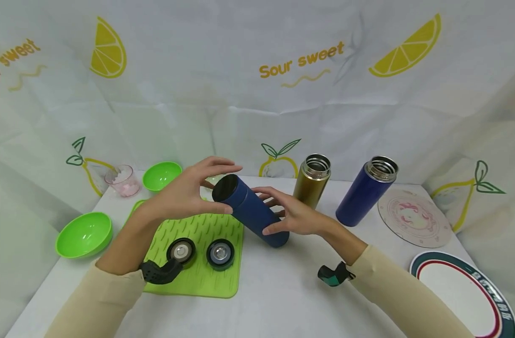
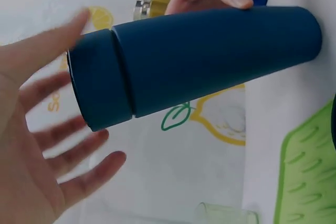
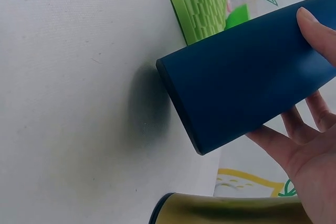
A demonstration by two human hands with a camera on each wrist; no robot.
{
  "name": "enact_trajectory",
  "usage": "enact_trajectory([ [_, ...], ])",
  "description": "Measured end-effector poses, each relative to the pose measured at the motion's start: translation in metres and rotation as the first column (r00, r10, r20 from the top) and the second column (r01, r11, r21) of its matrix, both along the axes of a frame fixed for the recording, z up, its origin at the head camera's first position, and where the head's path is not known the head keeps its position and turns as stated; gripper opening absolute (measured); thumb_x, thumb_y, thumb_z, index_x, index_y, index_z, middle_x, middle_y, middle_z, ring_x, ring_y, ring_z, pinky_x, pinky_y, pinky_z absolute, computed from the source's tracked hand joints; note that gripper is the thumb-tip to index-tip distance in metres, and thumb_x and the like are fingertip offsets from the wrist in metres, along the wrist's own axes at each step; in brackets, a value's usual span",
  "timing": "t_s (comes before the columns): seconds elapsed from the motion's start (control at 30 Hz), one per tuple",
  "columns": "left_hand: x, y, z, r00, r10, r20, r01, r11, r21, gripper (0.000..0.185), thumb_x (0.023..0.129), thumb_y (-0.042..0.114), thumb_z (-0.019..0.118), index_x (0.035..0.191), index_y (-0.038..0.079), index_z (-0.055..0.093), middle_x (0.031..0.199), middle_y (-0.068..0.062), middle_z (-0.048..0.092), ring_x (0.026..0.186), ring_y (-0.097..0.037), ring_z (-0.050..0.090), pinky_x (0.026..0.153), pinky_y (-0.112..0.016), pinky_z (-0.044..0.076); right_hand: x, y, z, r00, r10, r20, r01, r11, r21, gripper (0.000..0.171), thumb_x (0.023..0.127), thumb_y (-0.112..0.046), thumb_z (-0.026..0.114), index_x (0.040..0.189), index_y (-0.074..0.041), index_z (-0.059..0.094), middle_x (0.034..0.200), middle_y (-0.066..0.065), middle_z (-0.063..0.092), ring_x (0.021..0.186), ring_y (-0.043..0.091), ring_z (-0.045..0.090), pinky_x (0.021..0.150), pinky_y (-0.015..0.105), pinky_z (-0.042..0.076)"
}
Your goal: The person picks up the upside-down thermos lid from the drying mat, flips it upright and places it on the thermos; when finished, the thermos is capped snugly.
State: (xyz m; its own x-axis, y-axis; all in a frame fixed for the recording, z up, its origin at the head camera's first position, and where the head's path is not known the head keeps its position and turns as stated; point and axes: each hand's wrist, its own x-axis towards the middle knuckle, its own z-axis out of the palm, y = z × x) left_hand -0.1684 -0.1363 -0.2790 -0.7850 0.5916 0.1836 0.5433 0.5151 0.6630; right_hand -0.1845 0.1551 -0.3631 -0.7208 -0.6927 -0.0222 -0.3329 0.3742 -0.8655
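A dark blue capped bottle (image 1: 255, 213) is held tilted, cap end up and to the left, base low over the white table (image 1: 274, 291). My right hand (image 1: 292, 217) grips its body, thumb on the near side and fingers behind. In the right wrist view the bottle (image 3: 247, 87) lies across those fingers (image 3: 299, 145). My left hand (image 1: 190, 192) hovers at the cap end with its fingers spread. In the left wrist view the hand (image 2: 37, 145) is open and blurred beside the cap of the bottle (image 2: 199, 66), and I see no grip on it.
A green mat (image 1: 194, 277) carries two round lids (image 1: 181, 251) (image 1: 220, 254). An open gold bottle (image 1: 311, 180) and an open blue bottle (image 1: 366, 191) stand behind. Two green bowls (image 1: 84, 234) (image 1: 162, 175) and a pink cup (image 1: 123, 180) sit left; two plates (image 1: 413, 217) (image 1: 464, 291) lie right.
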Motion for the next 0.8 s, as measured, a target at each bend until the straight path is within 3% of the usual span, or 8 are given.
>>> enact_trajectory([
  [0.1,-0.0007,0.0024,0.0000,0.998,0.066,-0.020,-0.068,0.996,-0.064,0.068,0.082,0.040,0.085,0.143,0.025,0.060,0.129,-0.001,0.060,0.111,-0.019,0.060,0.083,-0.036,0.060,0.0001,-0.0004,0.0005,1.000,0.004,0.000,-0.004,1.000,0.004,0.093,0.084,-0.019,0.084,0.159,-0.025,0.029,0.160,0.014,0.041,0.146,0.039,0.043,0.111,0.063,0.047],
  [0.17,-0.0013,0.0031,0.0003,0.998,0.055,-0.016,-0.056,0.996,-0.064,0.062,0.084,0.039,0.083,0.141,0.024,0.062,0.124,-0.001,0.062,0.108,-0.018,0.061,0.083,-0.035,0.060,0.0004,-0.0002,0.0009,1.000,0.003,0.001,-0.003,1.000,0.006,0.093,0.084,-0.019,0.084,0.159,-0.025,0.029,0.160,0.014,0.041,0.146,0.039,0.044,0.110,0.062,0.047],
  [0.27,-0.0011,0.0007,0.0008,1.000,-0.014,0.002,0.014,1.000,-0.020,0.064,0.085,0.028,0.083,0.144,0.022,0.060,0.134,-0.002,0.061,0.121,-0.020,0.060,0.093,-0.041,0.059,0.0008,-0.0003,0.0016,1.000,0.005,0.001,-0.005,1.000,0.007,0.093,0.084,-0.018,0.084,0.160,-0.025,0.029,0.160,0.013,0.041,0.146,0.039,0.043,0.110,0.062,0.047],
  [0.33,-0.0003,-0.0004,0.0015,1.000,-0.023,0.008,0.023,1.000,-0.004,0.069,0.083,0.025,0.085,0.146,0.023,0.057,0.141,-0.002,0.057,0.128,-0.021,0.057,0.096,-0.044,0.059,0.0007,-0.0007,0.0019,1.000,0.007,0.002,-0.007,1.000,0.006,0.093,0.085,-0.018,0.084,0.160,-0.025,0.029,0.160,0.013,0.041,0.146,0.039,0.043,0.111,0.062,0.047],
  [0.43,0.0016,0.0007,0.0023,0.998,0.056,-0.009,-0.057,0.997,-0.059,0.070,0.082,0.036,0.086,0.145,0.025,0.058,0.135,-0.002,0.059,0.115,-0.018,0.062,0.087,-0.039,0.060,0.0008,-0.0013,0.0022,1.000,0.006,0.008,-0.006,1.000,0.010,0.093,0.084,-0.018,0.084,0.160,-0.026,0.030,0.160,0.011,0.041,0.147,0.037,0.042,0.111,0.062,0.047],
  [0.53,0.0026,0.0035,0.0019,0.989,0.138,-0.050,-0.143,0.981,-0.132,0.068,0.081,0.047,0.083,0.141,0.022,0.062,0.122,-0.004,0.065,0.090,-0.013,0.066,0.073,-0.031,0.056,0.0011,-0.0015,0.0022,1.000,0.001,0.007,-0.001,1.000,0.016,0.093,0.084,-0.018,0.084,0.160,-0.026,0.030,0.160,0.011,0.041,0.147,0.038,0.042,0.111,0.062,0.047],
  [0.6,0.0034,0.0049,0.0014,0.984,0.164,-0.067,-0.172,0.974,-0.150,0.067,0.081,0.049,0.083,0.138,0.020,0.065,0.117,-0.005,0.068,0.081,-0.011,0.066,0.069,-0.029,0.053,0.0010,-0.0016,0.0018,1.000,-0.001,0.004,0.001,1.000,0.017,0.093,0.084,-0.018,0.084,0.160,-0.024,0.029,0.160,0.012,0.041,0.147,0.038,0.042,0.111,0.062,0.047],
  [0.8,0.0038,0.0037,-0.0007,0.982,0.173,-0.081,-0.182,0.978,-0.106,0.065,0.079,0.046,0.086,0.135,0.019,0.067,0.119,-0.001,0.070,0.086,-0.014,0.068,0.071,-0.029,0.056,0.0009,-0.0037,0.0013,1.000,-0.011,0.021,0.010,1.000,0.019,0.094,0.084,-0.017,0.084,0.159,-0.029,0.030,0.160,0.009,0.041,0.147,0.034,0.043,0.112,0.060,0.047],
])
